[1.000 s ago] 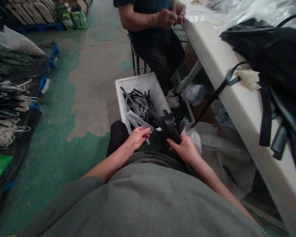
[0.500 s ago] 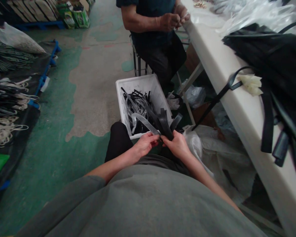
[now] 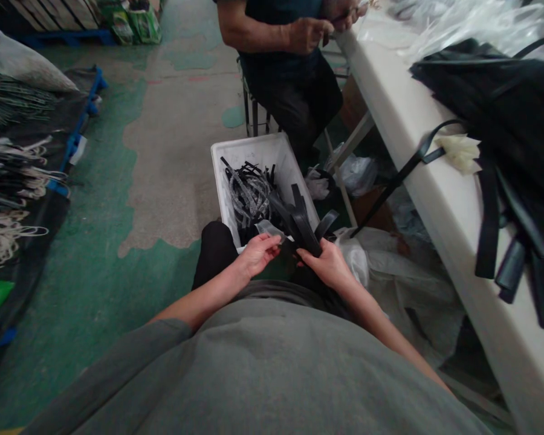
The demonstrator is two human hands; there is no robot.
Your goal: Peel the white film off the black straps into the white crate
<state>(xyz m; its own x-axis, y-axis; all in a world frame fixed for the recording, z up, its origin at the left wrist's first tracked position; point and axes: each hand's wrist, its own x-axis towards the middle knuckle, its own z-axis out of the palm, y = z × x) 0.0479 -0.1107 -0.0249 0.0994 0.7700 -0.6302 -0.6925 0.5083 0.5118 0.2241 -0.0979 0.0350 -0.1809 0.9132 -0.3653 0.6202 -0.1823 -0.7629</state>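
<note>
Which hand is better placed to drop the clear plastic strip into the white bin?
Left hand, probably: it pinches the clear plastic strip by the white bin, while the right hand grips black straps.

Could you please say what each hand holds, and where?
Right hand: bundle of black straps, by its near end. Left hand: translucent strip, by one end.

Co-worker [image 3: 292, 84] seated beside white table [image 3: 453, 208], clear plastic [image 3: 485, 30] on it. Left: pale sack [image 3: 29, 63] atop dark-green bundle [image 3: 13, 101].
</note>
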